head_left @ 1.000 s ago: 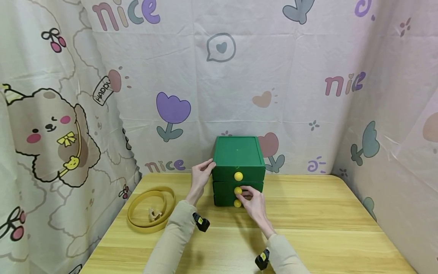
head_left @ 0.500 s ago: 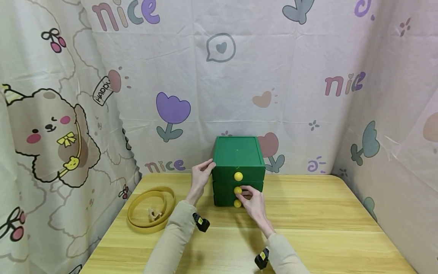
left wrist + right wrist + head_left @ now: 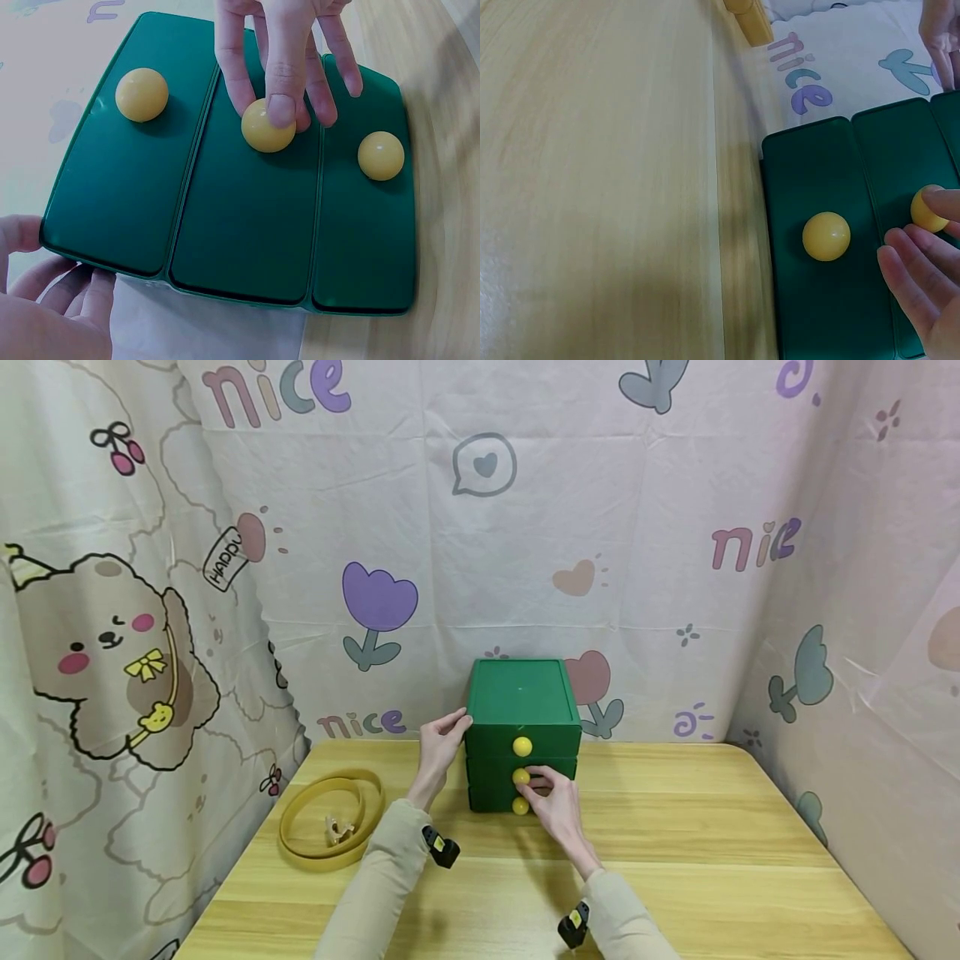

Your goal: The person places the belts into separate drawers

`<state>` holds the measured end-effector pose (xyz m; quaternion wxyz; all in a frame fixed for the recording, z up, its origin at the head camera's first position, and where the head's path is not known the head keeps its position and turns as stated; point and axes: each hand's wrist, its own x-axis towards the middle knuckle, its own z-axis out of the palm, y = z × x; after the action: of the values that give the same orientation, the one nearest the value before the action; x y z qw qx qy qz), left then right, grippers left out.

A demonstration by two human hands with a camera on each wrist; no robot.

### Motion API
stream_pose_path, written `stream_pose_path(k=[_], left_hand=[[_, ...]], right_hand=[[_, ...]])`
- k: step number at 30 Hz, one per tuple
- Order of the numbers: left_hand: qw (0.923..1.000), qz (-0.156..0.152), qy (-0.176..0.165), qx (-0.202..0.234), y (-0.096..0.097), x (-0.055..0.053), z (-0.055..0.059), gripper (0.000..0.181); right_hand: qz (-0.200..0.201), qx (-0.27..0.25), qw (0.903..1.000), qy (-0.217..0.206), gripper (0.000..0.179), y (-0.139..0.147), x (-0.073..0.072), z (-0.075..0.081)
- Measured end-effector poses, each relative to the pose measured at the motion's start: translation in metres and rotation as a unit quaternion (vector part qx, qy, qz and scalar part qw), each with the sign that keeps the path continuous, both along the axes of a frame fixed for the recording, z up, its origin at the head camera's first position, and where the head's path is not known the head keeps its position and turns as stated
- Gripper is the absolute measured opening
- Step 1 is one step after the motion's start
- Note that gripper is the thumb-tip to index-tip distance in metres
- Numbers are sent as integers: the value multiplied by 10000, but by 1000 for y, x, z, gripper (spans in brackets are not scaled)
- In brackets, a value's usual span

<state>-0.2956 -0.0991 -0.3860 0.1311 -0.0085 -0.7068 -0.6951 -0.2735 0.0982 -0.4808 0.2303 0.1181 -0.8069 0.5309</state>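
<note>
A small green drawer cabinet point(image 3: 521, 689) has three drawers, each with a round yellow knob. All three drawer fronts sit flush in the left wrist view. My right hand point(image 3: 557, 802) pinches the middle knob point(image 3: 266, 135) between thumb and fingers, the other fingers spread near the drawer front. At the cabinet's upper left front corner, my left hand point(image 3: 441, 743) grips the edge, thumb at the top and fingers along the side. Above and below the held knob are the top knob point(image 3: 142, 95) and the bottom knob point(image 3: 381, 156), both untouched.
A coiled yellow band point(image 3: 288, 839) lies on the wooden table point(image 3: 690, 827) to the left, with a small pale clip-like item point(image 3: 339, 831) inside its loop. Patterned curtain point(image 3: 525, 527) hangs right behind the cabinet and along both sides.
</note>
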Motion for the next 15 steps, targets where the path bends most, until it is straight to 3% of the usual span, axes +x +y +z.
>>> stream_pose_path(k=[15], left_hand=[[10000,38,11,22,1,-2,-1,37]], right_hand=[[22,-14,10000,4,19,1,-1,-1]])
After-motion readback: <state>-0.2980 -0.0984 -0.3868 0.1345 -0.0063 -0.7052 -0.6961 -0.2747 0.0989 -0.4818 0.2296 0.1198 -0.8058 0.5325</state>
